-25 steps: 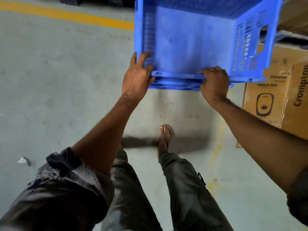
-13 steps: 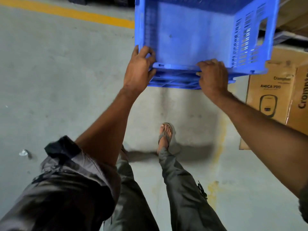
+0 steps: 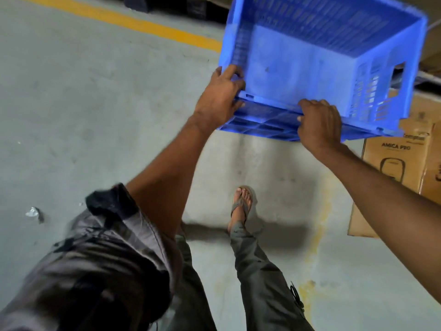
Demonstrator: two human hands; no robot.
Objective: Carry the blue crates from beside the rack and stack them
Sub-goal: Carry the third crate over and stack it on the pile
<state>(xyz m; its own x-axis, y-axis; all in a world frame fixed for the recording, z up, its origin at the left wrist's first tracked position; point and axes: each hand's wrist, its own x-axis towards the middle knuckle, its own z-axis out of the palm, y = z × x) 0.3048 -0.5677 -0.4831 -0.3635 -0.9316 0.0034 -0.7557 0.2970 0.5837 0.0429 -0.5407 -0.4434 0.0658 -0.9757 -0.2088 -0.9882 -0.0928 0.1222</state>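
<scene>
A blue crate (image 3: 307, 65) is held in the air in front of me, its open top facing me and tilted a little clockwise. Its inside is empty; slotted walls and a handle hole show on its right side. My left hand (image 3: 218, 99) grips the near rim at the left corner. My right hand (image 3: 319, 124) grips the same rim further right. My foot in a sandal (image 3: 242, 203) is on the grey floor below the crate.
Brown cardboard boxes (image 3: 396, 163) stand on the floor at the right, just under the crate's right end. A yellow floor line (image 3: 133, 22) runs across the upper left. A small scrap of litter (image 3: 33, 212) lies at the left. Dark rack parts sit along the top edge.
The crate has tilted clockwise and shifted slightly right in view. Both hands keep their grip on the near rim. My foot has stepped forward.
</scene>
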